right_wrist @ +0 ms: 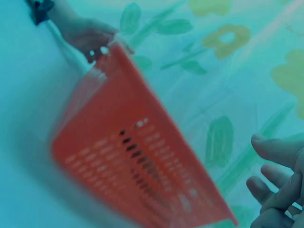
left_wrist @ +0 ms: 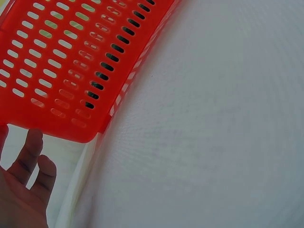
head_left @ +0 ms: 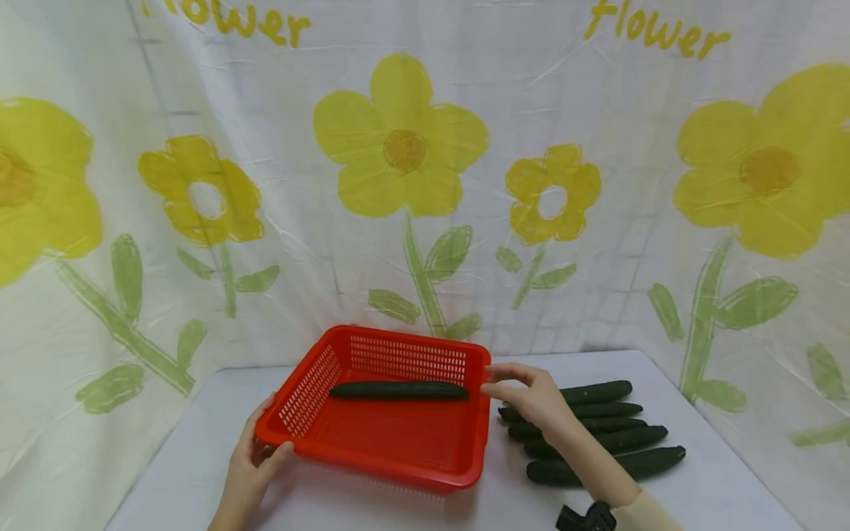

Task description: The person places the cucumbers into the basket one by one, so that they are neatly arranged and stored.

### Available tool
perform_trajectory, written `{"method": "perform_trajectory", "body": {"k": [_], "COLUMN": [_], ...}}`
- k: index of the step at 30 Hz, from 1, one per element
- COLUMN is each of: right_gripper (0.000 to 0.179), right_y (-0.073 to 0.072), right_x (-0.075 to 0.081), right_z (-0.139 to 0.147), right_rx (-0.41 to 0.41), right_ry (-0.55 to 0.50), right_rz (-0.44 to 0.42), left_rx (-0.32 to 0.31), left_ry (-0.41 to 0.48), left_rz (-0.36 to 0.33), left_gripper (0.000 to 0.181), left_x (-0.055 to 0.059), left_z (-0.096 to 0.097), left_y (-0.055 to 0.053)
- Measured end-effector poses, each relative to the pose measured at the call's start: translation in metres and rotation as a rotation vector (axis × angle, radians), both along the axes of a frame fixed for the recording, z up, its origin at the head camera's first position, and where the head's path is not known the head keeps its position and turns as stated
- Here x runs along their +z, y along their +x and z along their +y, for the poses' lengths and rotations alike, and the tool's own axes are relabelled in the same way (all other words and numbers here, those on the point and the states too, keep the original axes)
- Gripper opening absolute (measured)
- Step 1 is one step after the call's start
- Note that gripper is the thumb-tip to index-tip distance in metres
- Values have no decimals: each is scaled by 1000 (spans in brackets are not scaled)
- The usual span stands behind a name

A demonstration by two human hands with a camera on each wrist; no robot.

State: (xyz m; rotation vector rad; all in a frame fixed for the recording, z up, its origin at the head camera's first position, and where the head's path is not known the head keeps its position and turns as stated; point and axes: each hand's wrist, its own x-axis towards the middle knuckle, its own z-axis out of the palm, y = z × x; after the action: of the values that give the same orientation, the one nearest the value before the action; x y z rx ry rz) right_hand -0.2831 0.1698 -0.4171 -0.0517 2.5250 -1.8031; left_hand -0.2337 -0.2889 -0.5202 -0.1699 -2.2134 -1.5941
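Red basket (head_left: 372,467), likely light, stiff and slick, should lift best by its rim (head_left: 487,413), left hand (head_left: 247,466) gripping the near-left corner (head_left: 265,434), right hand (head_left: 533,396) loosely parted beside it

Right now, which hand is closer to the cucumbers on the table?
Right. The right hand is close by those cucumbers; the left hand is across the red basket from them.

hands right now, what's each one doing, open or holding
Left hand: holding the red basket by its near left corner.
Right hand: open beside the basket's right rim, holding nothing.
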Motion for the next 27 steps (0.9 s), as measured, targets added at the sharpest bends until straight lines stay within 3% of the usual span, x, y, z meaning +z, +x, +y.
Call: {"method": "perform_trajectory", "body": {"k": [9,14,27], "right_gripper": [49,54,64], "right_y": [35,44,59], "right_x": [-24,-36,-67], "right_z": [60,86,138], "right_rx": [-61,-108,-199], "right_ry": [108,169,168], "right_rz": [57,51,-72], "left_rx": [-19,-24,-17], "left_ry": [20,22,12], "left_rz": [30,16,6], "left_gripper": [76,76,76], "left_x": [-2,1,1], "left_z": [-1,-1,-1], "left_y": [0,0,0]}}
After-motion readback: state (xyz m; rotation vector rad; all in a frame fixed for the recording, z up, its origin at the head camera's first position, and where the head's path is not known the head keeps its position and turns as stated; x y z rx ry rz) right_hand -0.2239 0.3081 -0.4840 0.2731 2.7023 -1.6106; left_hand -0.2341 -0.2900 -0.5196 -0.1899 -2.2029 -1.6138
